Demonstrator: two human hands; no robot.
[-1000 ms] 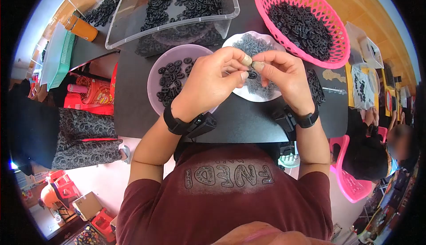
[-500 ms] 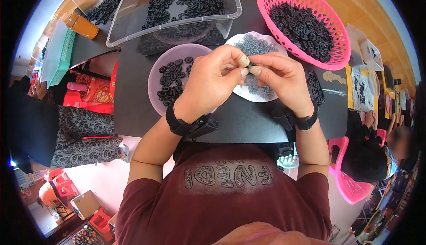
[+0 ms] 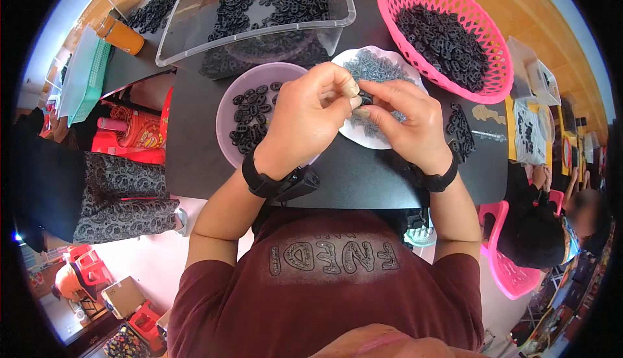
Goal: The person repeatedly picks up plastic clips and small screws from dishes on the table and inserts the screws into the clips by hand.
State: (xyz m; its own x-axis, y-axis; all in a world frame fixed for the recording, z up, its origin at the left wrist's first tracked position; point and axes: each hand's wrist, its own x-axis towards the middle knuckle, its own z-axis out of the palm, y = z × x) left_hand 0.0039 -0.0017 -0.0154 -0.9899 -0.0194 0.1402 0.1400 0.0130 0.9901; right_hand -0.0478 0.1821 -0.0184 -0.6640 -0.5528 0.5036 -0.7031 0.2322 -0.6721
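Fingers pinch black piece; shirt lettered.

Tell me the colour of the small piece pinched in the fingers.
The piece is black, partly hidden; it shows best in the head view.

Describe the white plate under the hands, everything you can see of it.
The white plate looks shallow and plastic, with a smooth surface and a wavy rim. It lies flat on the dark table, heaped with small, clear pieces, between the purple bowl and the pink basket. The left hand and right hand are above it, hiding part of it. Whether its rim touches the basket is hard to tell.
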